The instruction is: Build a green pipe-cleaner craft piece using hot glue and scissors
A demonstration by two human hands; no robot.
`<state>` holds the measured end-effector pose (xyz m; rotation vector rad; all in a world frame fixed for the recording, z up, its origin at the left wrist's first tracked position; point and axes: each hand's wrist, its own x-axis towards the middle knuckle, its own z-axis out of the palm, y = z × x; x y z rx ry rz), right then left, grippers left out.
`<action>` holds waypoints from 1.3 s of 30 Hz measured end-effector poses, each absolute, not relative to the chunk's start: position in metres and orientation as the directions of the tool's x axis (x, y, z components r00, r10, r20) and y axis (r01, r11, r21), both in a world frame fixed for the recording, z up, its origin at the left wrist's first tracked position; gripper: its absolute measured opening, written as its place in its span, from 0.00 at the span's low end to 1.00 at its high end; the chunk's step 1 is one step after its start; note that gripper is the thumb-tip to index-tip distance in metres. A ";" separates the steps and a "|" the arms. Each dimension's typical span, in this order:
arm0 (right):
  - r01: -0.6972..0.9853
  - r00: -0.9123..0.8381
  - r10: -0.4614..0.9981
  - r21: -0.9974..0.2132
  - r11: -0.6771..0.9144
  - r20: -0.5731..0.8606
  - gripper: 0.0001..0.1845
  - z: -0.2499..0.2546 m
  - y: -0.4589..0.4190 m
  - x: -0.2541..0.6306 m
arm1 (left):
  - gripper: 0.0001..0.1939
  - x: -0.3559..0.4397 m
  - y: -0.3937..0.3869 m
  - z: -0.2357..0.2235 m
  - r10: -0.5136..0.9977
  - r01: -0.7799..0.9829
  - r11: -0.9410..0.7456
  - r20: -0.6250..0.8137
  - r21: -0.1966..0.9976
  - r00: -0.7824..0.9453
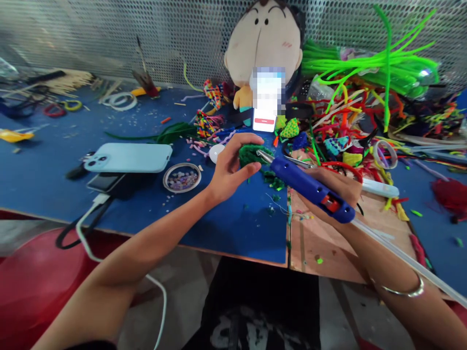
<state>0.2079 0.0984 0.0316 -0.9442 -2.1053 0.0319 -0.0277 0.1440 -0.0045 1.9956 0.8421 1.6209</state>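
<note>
My left hand is closed around a dark green fuzzy piece, its thumb below and fingers above. It looks like bent chenille stem. In my right hand is a blue hot glue gun, whose metal nozzle touches or nearly touches the green piece. A long clear glue stick runs out of the gun's back end. Scissors-like metal blades show beside the gun, partly hidden by it, so I cannot tell whether my right hand holds them too. Green fuzzy scraps lie under the gun.
A lit phone leans against a plush toy at the back. To the left are a light blue phone, a cable and a round dish of beads. Colourful chenille stems crowd the right; a red stool stands lower left.
</note>
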 end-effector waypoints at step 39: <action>0.601 -0.467 0.448 -0.098 0.793 0.762 0.08 0.043 0.111 0.223 | 0.26 -0.026 0.139 -0.001 0.746 0.130 -0.640 0.571 0.758 0.343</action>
